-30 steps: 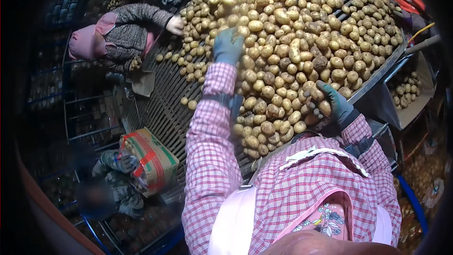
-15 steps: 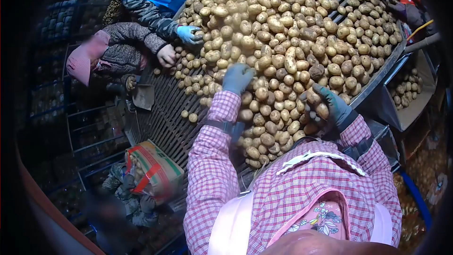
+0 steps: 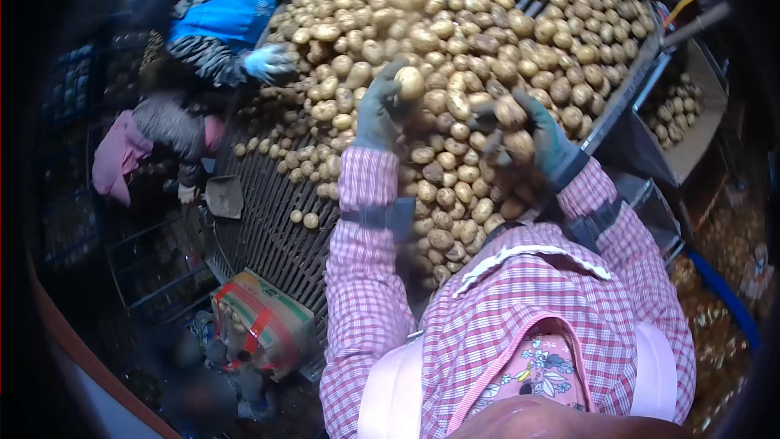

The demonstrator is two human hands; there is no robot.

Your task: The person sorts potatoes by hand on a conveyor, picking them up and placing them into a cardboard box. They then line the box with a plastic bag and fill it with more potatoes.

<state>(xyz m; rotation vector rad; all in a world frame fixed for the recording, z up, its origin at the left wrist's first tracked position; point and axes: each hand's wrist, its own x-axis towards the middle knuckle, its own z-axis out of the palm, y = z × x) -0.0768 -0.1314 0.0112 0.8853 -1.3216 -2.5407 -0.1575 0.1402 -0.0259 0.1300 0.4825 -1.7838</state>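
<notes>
Green-grey gloves cover both hands, which are apart: the left hand is closed round one potato; the right hand cups two potatoes, perhaps so neither rolls away. Around lies the potato heap, on a slatted table whose gaps probably release soil. Near its right edge stands a cardboard carton, seemingly for easy reach.

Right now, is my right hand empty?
No, your gloved right hand is holding potatoes above the pile.
</notes>
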